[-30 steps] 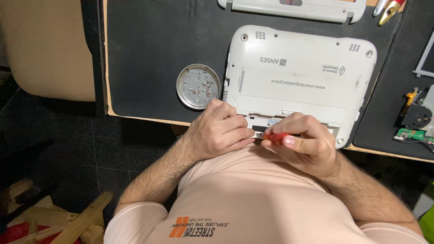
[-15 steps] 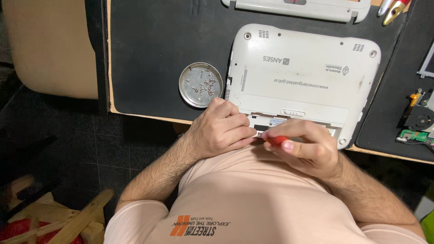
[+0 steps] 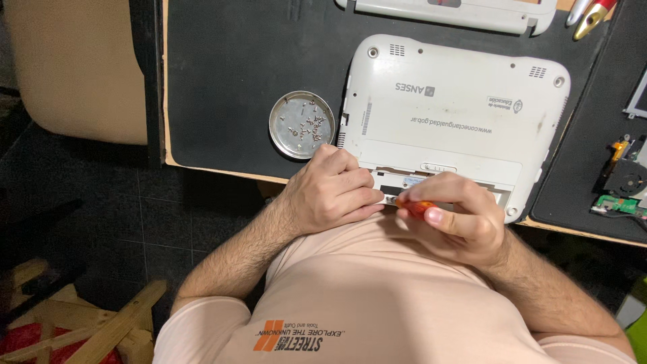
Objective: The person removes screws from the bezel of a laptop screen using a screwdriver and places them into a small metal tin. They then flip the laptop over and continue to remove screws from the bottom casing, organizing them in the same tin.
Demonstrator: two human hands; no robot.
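Note:
A small white laptop (image 3: 458, 108) lies upside down on a black mat (image 3: 236, 61). My left hand (image 3: 333, 192) rests on its near edge by the open battery bay, fingers curled against the casing. My right hand (image 3: 455, 219) grips a red-handled screwdriver (image 3: 414, 207), whose tip points left toward my left hand's fingertips at the bay's edge. A round metal dish (image 3: 302, 125) with several small screws sits just left of the laptop.
Another white casing part (image 3: 458, 10) lies at the far edge. A circuit board with a fan (image 3: 623, 185) sits at the right. A beige chair (image 3: 74, 67) stands to the left, and wooden pieces (image 3: 81, 323) lie on the dark floor.
Both hands have stayed at the laptop's near edge; the view has drifted slightly. No clear movement of the screwdriver.

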